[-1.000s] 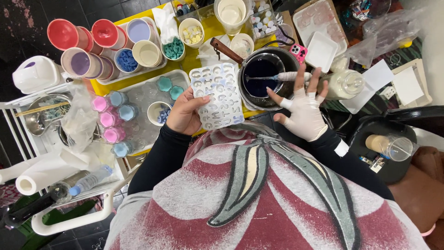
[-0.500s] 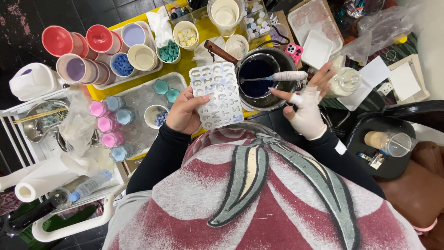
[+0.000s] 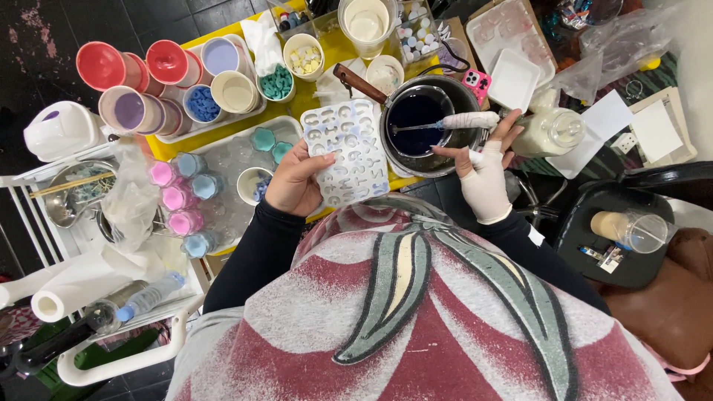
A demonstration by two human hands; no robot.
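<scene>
Mould (image 3: 345, 152), thin, likely floppy, pinched by left hand (image 3: 295, 182) at its left edge; gloved right hand (image 3: 483, 178) fingers curl round spoon (image 3: 445, 122) in pot (image 3: 423, 126).

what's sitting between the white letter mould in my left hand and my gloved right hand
In the head view, the dark metal pot of blue liquid sits between the white mould and the gloved right hand.

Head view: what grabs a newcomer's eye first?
Centre frame, the dark pot of deep blue liquid, with the right hand gripping a wrapped stirring tool that dips into it. Just left of it, the left hand holds a white letter mould. Red cups stand out top left.
</scene>
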